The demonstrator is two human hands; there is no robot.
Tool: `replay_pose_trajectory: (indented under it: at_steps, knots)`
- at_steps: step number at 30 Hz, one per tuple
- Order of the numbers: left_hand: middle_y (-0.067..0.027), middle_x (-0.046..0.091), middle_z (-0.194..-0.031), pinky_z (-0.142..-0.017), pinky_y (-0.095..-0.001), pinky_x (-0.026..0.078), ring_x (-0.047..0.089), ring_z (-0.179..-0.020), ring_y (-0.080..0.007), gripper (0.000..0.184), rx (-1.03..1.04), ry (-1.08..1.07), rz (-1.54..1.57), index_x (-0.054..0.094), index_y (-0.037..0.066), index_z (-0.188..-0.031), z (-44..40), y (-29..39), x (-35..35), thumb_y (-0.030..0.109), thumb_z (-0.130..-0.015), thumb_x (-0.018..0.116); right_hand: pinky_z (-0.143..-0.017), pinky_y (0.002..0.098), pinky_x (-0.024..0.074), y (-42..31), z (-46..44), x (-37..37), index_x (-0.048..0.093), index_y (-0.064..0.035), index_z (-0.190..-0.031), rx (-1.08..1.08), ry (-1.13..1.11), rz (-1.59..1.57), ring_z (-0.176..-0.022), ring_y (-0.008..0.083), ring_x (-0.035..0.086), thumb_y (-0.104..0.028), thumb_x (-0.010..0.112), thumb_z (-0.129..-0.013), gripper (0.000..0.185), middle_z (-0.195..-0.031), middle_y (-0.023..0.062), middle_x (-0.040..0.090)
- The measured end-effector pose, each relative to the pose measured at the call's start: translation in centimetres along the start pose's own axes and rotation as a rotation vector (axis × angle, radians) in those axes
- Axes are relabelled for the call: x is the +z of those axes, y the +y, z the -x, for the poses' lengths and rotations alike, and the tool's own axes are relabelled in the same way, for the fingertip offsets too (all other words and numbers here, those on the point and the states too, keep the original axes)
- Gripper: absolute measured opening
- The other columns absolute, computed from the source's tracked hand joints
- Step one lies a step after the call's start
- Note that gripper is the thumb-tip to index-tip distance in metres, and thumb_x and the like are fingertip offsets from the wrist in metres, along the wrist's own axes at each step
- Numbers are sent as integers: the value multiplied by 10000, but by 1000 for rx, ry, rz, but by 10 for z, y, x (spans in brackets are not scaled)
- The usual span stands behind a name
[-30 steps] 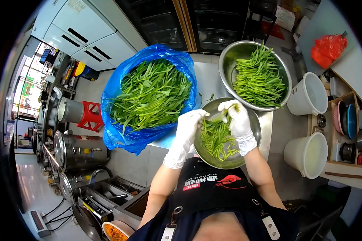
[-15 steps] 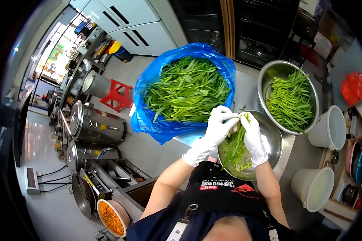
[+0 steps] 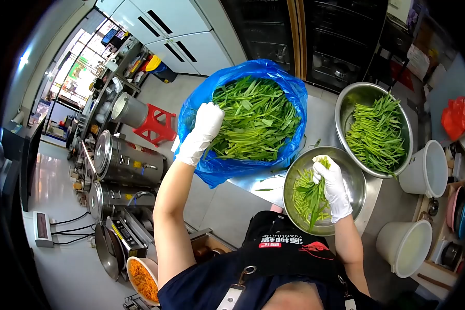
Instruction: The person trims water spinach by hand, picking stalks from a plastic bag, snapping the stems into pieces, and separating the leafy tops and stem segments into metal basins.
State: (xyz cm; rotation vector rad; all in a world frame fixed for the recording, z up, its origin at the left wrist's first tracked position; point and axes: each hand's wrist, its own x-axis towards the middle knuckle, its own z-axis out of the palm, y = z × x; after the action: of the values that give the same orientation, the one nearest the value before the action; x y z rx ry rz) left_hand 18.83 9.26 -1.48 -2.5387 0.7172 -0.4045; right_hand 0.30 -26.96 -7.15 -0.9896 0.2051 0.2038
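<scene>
My right hand (image 3: 330,183), in a white glove, is closed around a bunch of water spinach (image 3: 314,204). The bunch hangs over a steel bowl (image 3: 356,194) that has cut stem pieces (image 3: 299,194) in it. My left hand (image 3: 208,121), gloved too, is over the left side of a blue plastic bag (image 3: 194,106). Its fingers are curled in, and whatever they may hold is hidden. Long-stemmed water spinach (image 3: 258,121) fills the bag, right beside that hand. A larger steel basin (image 3: 344,111) holds more trimmed greens (image 3: 375,132), lying in bundles.
The bag and bowls stand on a steel table (image 3: 253,186). Two white buckets (image 3: 403,245) are on the right. To the left are a red stool (image 3: 157,124), steel pots (image 3: 124,155) and a tub of orange shreds (image 3: 142,279). A fridge (image 3: 191,31) stands behind.
My left hand has left the bowl and moved left to the bag's far side. The right hand keeps the bunch over the bowl, now lower and slightly right.
</scene>
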Motion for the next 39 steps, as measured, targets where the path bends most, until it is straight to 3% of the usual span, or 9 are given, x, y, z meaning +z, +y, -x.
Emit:
replay_pose_trajectory:
  at_steps: [9, 12, 15, 16, 21, 24, 28, 33, 39]
  knots:
    - [-67, 619, -811, -738, -384, 465, 596, -856, -256, 105, -40, 134, 114, 736, 97, -886, 3, -7, -36, 139, -815, 671, -480, 237, 375, -8, 5, -10, 597, -24, -954, 81, 68, -47, -540, 89, 451, -52, 632, -907, 64, -669, 11, 515]
    - [-84, 660, -823, -754, -371, 493, 614, -827, -229, 174, -110, 38, 392, 730, 32, -927, 13, -20, -64, 176, -841, 685, -480, 237, 378, -5, 5, -17, 603, -24, -953, 81, 90, -59, -532, 94, 447, -67, 635, -909, 69, -675, 12, 517]
    - [-70, 680, -827, -710, -333, 473, 585, -732, -147, 234, -541, -283, 1105, 725, 13, -983, 18, -22, -77, 219, -880, 682, -483, 234, 381, -5, 4, -15, 605, -28, -955, 83, 92, -39, -528, 88, 446, -78, 639, -909, 75, -679, 4, 518]
    - [-42, 688, -835, -669, -276, 452, 540, -690, -87, 275, -529, -237, 1245, 726, 15, -1015, 21, -22, -74, 259, -892, 698, -486, 233, 381, -7, 4, -12, 607, -28, -954, 76, 81, -18, -532, 83, 450, -76, 641, -906, 76, -685, 0, 523]
    - [15, 625, -783, -629, -211, 404, 501, -672, -83, 191, -634, -335, 1874, 718, 23, -950, 31, 5, -99, 200, -878, 705, -548, 215, 409, -32, 8, 23, 625, -12, -930, -69, 74, 323, -602, 51, 500, -67, 666, -876, 87, -749, -17, 579]
    - [-7, 611, -779, -642, -216, 412, 506, -672, -100, 220, -569, -382, 2099, 701, -20, -976, 31, 29, -106, 173, -871, 697, -691, 234, 474, -40, 7, 47, 641, -3, -930, -369, 101, 597, -759, 69, 583, -60, 657, -887, 73, -818, -3, 634]
    - [-50, 625, -822, -670, -264, 431, 519, -686, -142, 195, -551, -396, 2272, 683, -28, -955, 28, 58, -112, 134, -848, 696, -651, 314, 522, -56, 4, 78, 650, -41, -909, -882, 33, 920, -725, 261, 661, 2, 684, -805, 118, -812, 116, 643]
    - [-29, 639, -785, -640, -238, 433, 538, -673, -115, 179, -489, -467, 2176, 704, -5, -915, 24, 80, -125, 149, -828, 729, -578, 336, 504, -67, -13, 90, 667, -79, -992, -1313, -175, 1204, -674, 231, 616, -63, 675, -757, 235, -758, 61, 588]
    - [-14, 656, -785, -617, -218, 430, 542, -670, -85, 175, -447, -524, 2179, 721, 12, -932, 25, 92, -123, 156, -833, 725, -553, 302, 497, -69, -20, 92, 653, -94, -1057, -1463, -385, 1463, -655, 174, 590, -133, 613, -768, 294, -734, 11, 546]
